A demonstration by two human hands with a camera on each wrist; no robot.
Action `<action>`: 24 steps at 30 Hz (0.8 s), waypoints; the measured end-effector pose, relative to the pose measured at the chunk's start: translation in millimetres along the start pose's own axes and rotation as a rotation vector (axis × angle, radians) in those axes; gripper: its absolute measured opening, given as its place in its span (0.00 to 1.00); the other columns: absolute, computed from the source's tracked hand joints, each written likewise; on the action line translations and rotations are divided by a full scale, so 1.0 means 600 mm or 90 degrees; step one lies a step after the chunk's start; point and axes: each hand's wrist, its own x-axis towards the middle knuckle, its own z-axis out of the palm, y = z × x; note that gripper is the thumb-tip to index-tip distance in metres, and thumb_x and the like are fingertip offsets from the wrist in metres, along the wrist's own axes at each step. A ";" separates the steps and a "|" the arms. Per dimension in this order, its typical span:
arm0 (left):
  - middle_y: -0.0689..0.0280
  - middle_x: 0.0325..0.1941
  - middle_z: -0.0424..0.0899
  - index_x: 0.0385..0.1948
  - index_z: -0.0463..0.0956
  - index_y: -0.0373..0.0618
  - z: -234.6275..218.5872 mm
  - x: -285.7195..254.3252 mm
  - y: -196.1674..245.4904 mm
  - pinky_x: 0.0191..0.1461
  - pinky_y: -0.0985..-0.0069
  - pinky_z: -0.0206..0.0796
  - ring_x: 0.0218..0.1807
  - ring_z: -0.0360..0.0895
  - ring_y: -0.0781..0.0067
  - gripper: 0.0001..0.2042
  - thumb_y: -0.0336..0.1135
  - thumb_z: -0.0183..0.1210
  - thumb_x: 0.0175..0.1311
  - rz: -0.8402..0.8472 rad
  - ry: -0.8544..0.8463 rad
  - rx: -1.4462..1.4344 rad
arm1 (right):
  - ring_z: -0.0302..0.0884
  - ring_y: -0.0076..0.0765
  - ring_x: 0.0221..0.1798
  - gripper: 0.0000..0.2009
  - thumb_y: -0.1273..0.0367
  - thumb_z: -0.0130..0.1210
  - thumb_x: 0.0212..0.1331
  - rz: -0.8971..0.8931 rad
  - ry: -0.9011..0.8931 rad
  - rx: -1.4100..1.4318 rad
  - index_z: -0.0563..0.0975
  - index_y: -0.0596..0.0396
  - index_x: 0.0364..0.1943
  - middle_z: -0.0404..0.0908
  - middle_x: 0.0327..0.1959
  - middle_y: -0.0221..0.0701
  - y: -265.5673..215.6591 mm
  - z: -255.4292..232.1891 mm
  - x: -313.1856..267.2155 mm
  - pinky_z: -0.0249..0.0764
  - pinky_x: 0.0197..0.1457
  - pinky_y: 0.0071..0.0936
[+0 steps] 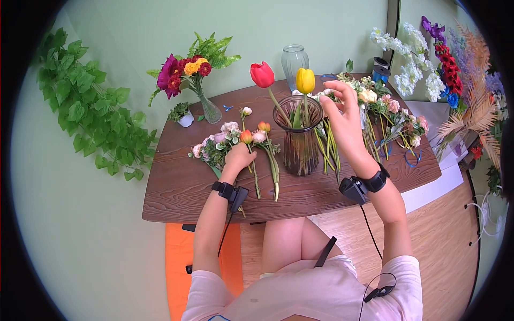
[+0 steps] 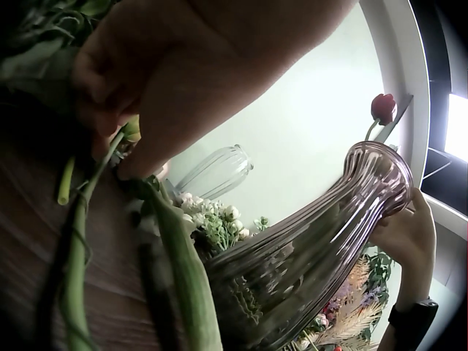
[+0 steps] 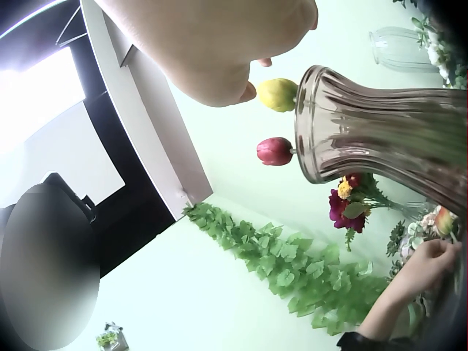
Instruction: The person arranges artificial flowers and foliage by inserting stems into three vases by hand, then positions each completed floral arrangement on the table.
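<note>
A tall smoky ribbed glass vase [image 1: 301, 147] holds a red tulip [image 1: 262, 74] and a yellow tulip [image 1: 305, 81], their blooms above its rim. With thumb and fingers my left hand [image 1: 239, 159] pinches an orange tulip [image 1: 246, 137] just under its bloom, low over the table among other cut flowers. In the left wrist view its green stem [image 2: 80, 241] hangs down from the fingertips. My right hand [image 1: 344, 115] is raised beside the vase's rim, fingers parted and loosely bent, holding nothing. The right wrist view shows its fingertips close to the yellow bloom [image 3: 278, 95].
Pale pink roses [image 1: 230, 127] and a second orange tulip [image 1: 264, 126] lie around my left hand. Behind stand a clear glass vase [image 1: 295, 61] and a filled bouquet vase [image 1: 210, 107]. Ribbon spools [image 1: 380, 69] and long-stemmed flowers [image 1: 393, 104] lie at the right of the brown table [image 1: 214, 206].
</note>
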 end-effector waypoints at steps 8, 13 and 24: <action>0.55 0.25 0.80 0.21 0.75 0.42 0.016 0.010 -0.001 0.37 0.66 0.70 0.31 0.79 0.56 0.12 0.43 0.59 0.46 -0.042 0.096 -0.045 | 0.59 0.33 0.58 0.12 0.70 0.52 0.54 -0.030 0.000 0.058 0.72 0.51 0.43 0.64 0.52 0.34 -0.033 -0.024 -0.019 0.57 0.57 0.31; 0.56 0.20 0.75 0.20 0.68 0.38 -0.028 0.000 -0.001 0.30 0.68 0.64 0.24 0.73 0.63 0.14 0.42 0.52 0.55 0.082 0.182 -0.263 | 0.62 0.30 0.56 0.10 0.71 0.51 0.53 -0.062 0.052 0.086 0.73 0.51 0.40 0.66 0.52 0.34 -0.047 -0.036 -0.022 0.57 0.54 0.28; 0.70 0.16 0.66 0.28 0.71 0.38 -0.202 -0.245 0.136 0.25 0.81 0.57 0.20 0.64 0.82 0.11 0.37 0.47 0.66 0.407 0.206 -0.483 | 0.65 0.17 0.31 0.09 0.73 0.51 0.57 -0.090 -0.225 0.146 0.76 0.58 0.41 0.72 0.34 0.27 -0.082 -0.025 -0.043 0.61 0.33 0.16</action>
